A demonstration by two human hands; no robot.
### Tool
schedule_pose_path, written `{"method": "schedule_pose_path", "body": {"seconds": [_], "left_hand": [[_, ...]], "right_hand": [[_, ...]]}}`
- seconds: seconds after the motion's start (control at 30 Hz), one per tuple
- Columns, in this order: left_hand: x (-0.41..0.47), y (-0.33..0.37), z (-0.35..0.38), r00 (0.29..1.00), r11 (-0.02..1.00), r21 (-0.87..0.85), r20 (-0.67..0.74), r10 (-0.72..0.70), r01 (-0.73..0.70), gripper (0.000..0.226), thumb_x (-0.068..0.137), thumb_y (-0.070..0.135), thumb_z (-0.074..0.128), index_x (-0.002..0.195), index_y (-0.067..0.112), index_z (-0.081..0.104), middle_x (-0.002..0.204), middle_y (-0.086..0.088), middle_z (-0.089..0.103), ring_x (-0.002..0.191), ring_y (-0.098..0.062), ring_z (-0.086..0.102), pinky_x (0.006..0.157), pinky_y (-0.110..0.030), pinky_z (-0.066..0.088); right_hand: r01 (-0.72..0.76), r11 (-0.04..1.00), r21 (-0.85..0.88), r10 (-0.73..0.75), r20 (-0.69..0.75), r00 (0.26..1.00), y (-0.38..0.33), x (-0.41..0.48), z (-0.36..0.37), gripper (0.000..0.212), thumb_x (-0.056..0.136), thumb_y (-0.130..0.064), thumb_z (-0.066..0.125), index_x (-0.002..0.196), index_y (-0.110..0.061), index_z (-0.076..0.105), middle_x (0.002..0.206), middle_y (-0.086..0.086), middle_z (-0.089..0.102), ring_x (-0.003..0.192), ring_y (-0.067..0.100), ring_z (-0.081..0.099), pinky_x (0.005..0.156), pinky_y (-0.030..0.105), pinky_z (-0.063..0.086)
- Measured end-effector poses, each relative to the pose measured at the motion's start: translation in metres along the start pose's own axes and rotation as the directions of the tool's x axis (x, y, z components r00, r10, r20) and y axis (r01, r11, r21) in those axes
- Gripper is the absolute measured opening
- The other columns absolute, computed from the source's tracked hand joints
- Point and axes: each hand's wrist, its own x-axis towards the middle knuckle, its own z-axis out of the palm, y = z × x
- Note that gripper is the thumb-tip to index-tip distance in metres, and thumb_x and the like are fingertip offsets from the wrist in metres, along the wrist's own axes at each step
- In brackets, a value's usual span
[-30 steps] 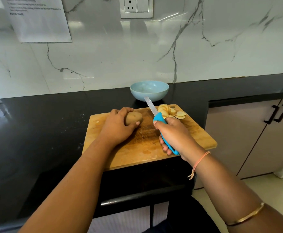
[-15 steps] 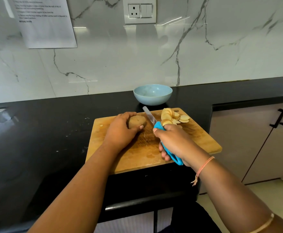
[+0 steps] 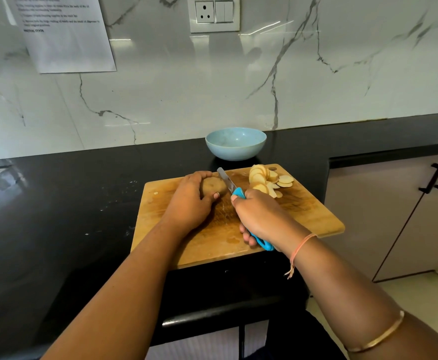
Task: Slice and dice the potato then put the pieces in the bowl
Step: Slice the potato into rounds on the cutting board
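Black counter [image 3: 70, 203] bears board [image 3: 303, 216] by its right edge; hands [image 3: 189, 203] [image 3: 262, 216] grip potato [image 3: 214, 185], knife [image 3: 227, 181].

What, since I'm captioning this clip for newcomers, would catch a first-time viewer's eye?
On the wooden cutting board, the left hand holds a potato while the right hand grips a blue-handled knife, blade beside it. Pale slices lie fanned at the board's far right corner, and a blue bowl stands behind the board.

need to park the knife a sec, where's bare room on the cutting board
Bare board on the near left, between the left hand and its left edge, and on the right, nearer than the slices. Crowded along the far edge: potato, knife, slices.
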Motion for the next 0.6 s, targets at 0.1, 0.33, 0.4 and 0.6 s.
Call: {"method": "schedule_pose_path", "body": {"seconds": [0.1, 0.33, 0.4, 0.6], "left_hand": [[0.001, 0.000, 0.001, 0.999, 1.000, 0.019, 0.047, 0.013, -0.014, 0.051, 0.093, 0.021, 0.059, 0.140, 0.024, 0.039, 0.145, 0.000, 0.039, 0.127, -0.015, 0.043, 0.105, -0.027, 0.037], [0.001, 0.003, 0.002, 0.993, 0.999, 0.036, 0.116, 0.028, -0.032, 0.049, 0.096, 0.019, 0.054, 0.141, 0.021, 0.034, 0.147, -0.003, 0.031, 0.133, -0.017, 0.036, 0.111, -0.033, 0.030], [0.002, 0.004, 0.002, 0.992, 0.999, 0.038, 0.126, 0.022, -0.027, 0.049, 0.096, 0.019, 0.053, 0.141, 0.021, 0.033, 0.148, -0.003, 0.030, 0.133, -0.018, 0.035, 0.111, -0.033, 0.030], [-0.001, 0.008, 0.005, 0.997, 0.999, 0.044, 0.084, 0.000, -0.004, 0.050, 0.096, 0.018, 0.053, 0.142, 0.020, 0.033, 0.147, -0.004, 0.031, 0.134, -0.020, 0.034, 0.112, -0.033, 0.029]], "right_hand": [[-0.036, 0.998, -0.050, 0.037, 0.020, 0.999, -0.003, 0.000, -0.003, 0.048, 0.101, -0.043, 0.032, 0.138, -0.014, 0.035, 0.063, 0.004, 0.057, 0.042, 0.010, 0.049, 0.040, 0.017, 0.041], [-0.139, 0.990, -0.029, 0.141, 0.096, 0.985, -0.014, 0.007, -0.012, 0.023, 0.099, -0.029, 0.039, 0.087, -0.009, 0.042, 0.057, 0.008, 0.051, 0.027, 0.012, 0.044, 0.033, 0.011, 0.037], [-0.128, 0.992, -0.002, 0.128, 0.111, 0.986, -0.018, 0.006, -0.016, 0.016, 0.097, -0.024, 0.038, 0.096, -0.009, 0.041, 0.063, 0.009, 0.049, 0.040, 0.013, 0.045, 0.035, 0.014, 0.038], [-0.118, 0.991, -0.056, 0.124, 0.124, 0.984, -0.019, 0.000, -0.015, 0.025, 0.100, -0.031, 0.037, 0.108, -0.008, 0.035, 0.067, 0.009, 0.047, 0.047, 0.013, 0.042, 0.038, 0.017, 0.038]]}}
